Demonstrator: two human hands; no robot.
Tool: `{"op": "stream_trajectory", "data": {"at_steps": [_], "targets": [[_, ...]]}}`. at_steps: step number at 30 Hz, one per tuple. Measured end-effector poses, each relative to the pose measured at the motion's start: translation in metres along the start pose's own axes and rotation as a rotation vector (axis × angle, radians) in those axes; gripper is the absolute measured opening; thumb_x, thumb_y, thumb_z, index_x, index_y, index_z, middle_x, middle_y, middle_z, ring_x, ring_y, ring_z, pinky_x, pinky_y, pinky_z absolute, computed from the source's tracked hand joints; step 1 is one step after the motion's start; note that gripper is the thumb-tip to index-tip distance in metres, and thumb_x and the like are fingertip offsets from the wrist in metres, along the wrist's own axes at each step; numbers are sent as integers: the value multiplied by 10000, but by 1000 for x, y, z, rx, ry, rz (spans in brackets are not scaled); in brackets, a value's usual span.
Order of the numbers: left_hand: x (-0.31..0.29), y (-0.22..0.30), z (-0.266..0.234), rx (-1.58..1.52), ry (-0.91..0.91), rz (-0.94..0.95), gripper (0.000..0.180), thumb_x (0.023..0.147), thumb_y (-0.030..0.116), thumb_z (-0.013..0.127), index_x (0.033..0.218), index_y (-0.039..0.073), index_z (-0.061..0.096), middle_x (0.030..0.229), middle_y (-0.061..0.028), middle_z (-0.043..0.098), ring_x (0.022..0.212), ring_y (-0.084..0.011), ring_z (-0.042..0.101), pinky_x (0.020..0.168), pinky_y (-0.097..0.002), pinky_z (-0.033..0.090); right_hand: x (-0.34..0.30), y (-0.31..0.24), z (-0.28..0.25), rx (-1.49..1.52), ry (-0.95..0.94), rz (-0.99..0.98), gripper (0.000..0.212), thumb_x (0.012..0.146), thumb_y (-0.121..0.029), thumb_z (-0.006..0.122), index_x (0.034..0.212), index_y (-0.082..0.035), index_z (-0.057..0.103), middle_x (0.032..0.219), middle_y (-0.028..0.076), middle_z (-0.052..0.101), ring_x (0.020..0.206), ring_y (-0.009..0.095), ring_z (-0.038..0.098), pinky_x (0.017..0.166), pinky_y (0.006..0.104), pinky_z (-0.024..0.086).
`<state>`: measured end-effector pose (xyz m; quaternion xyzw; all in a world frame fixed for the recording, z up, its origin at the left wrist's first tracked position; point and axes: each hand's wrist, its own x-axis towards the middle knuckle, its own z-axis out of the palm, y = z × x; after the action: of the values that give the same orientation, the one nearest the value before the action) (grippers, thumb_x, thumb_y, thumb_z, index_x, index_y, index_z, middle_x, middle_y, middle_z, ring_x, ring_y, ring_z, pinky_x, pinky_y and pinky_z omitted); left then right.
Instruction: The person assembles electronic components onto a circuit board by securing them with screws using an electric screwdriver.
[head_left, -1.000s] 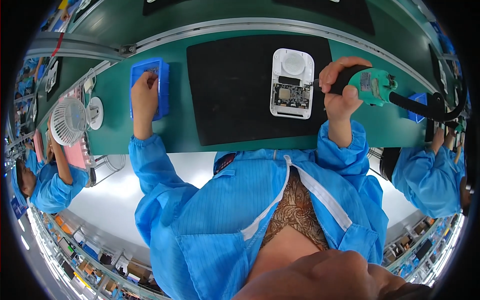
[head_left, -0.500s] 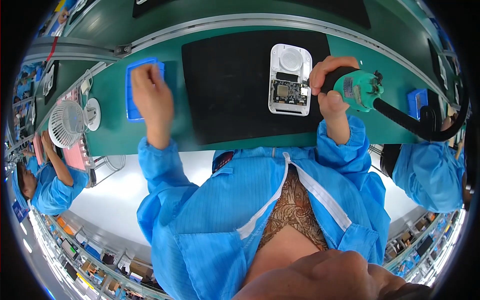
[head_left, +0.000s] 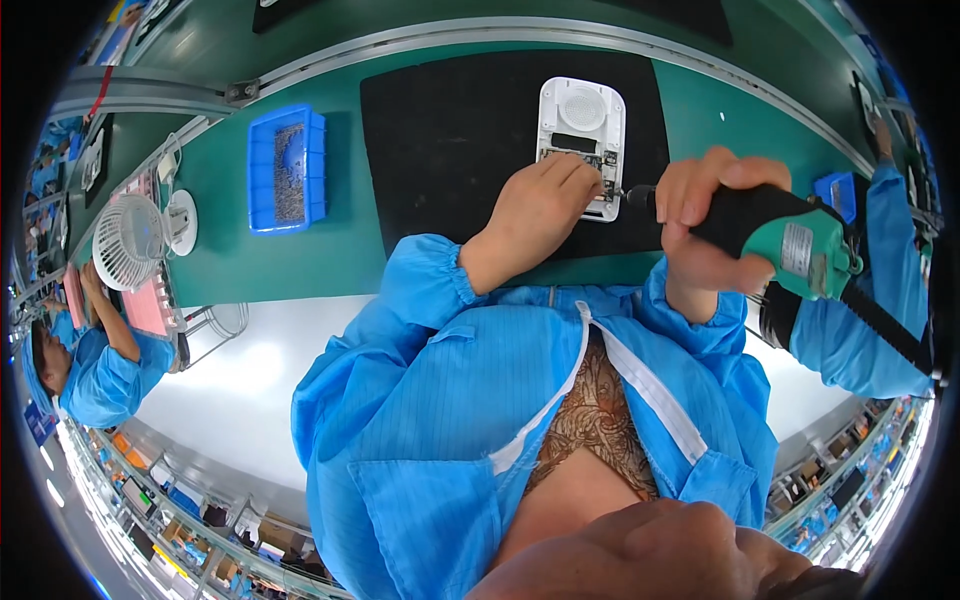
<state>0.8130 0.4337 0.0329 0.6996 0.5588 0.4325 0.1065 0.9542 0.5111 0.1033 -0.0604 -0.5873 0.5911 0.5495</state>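
A white rectangular device [head_left: 582,120] with an exposed circuit board lies on a black mat [head_left: 440,130]. My left hand [head_left: 535,215] rests on the mat with its fingertips pinched together at the device's lower edge; what they hold is too small to see. My right hand [head_left: 700,225] is shut on a black and green electric screwdriver [head_left: 790,240], whose tip points left at the device's lower right corner, close to my left fingertips. A black cable runs from the tool toward the lower right.
A blue tray [head_left: 285,170] of small dark screws sits on the green bench left of the mat. A white desk fan [head_left: 130,240] stands at the far left. A co-worker in blue sits at the left [head_left: 95,370]; another blue sleeve [head_left: 870,280] is at the right.
My left hand has left the blue tray and moved right to the device's lower edge. My right hand with the screwdriver has come lower, its tip now at the device.
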Motion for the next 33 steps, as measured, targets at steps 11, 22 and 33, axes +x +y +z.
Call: {"op": "stream_trajectory", "data": {"at_steps": [11, 22, 33], "targets": [[-2, 5, 2, 7, -22, 83, 197, 706, 74, 746, 832, 56, 595, 778, -76, 585, 689, -250, 601, 577, -334, 495, -6, -9, -3, 59, -7, -63, 748, 730, -693, 653, 1065, -53, 460, 688, 50, 505, 475, 112, 476, 456, 235, 420], [-2, 18, -6, 62, -63, 83, 245, 702, 93, 752, 895, 48, 608, 842, -85, 603, 738, -257, 617, 599, -344, 505, -16, -14, 12, -171, 17, -7, 787, 709, -697, 662, 1092, -47, 436, 698, 60, 517, 475, 109, 469, 460, 256, 413], [-61, -128, -222, 788, 93, -643, 212, 872, 223, 625, 987, 48, 661, 855, -144, 677, 731, -296, 651, 656, -359, 505, -29, -1, -4, -227, 91, 51, 693, 787, -649, 627, 1083, -51, 442, 679, 55, 508, 467, 104, 464, 453, 251, 413]]}}
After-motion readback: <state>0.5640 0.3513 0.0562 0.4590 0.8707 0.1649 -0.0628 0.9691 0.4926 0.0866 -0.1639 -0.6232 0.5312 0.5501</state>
